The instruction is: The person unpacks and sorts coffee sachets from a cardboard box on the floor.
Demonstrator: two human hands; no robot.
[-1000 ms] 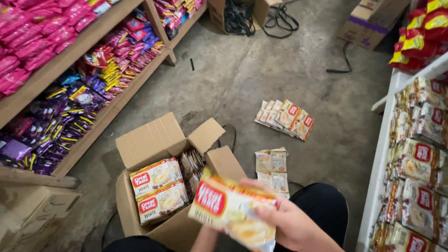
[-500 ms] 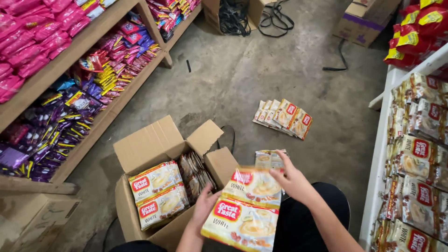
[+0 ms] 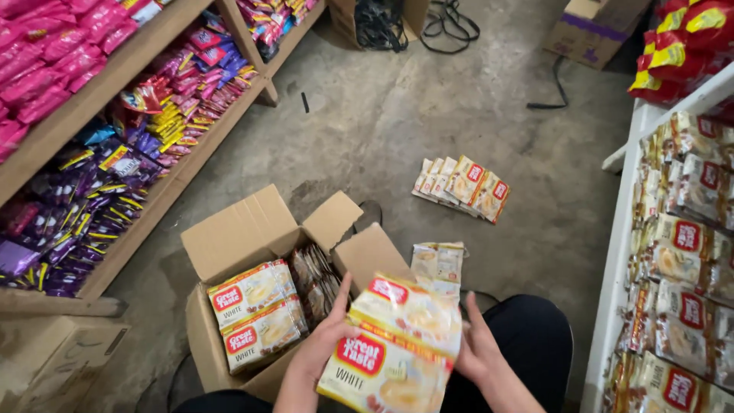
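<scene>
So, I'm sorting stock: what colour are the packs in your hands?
Cream-white packs with a red logo patch, clearest in the head view.

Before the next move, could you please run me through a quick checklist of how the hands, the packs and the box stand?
1. Left hand grips the left edge of the pack bundle: ok.
2. Right hand supports its right edge: ok.
3. Bundle held level: not ok, it tilts.
4. Cardboard box flaps open: ok.
5. Room left in the box beside the two boxed packs: cannot tell.
6. Floor clear ahead: not ok, loose packs lie on the concrete.
</scene>
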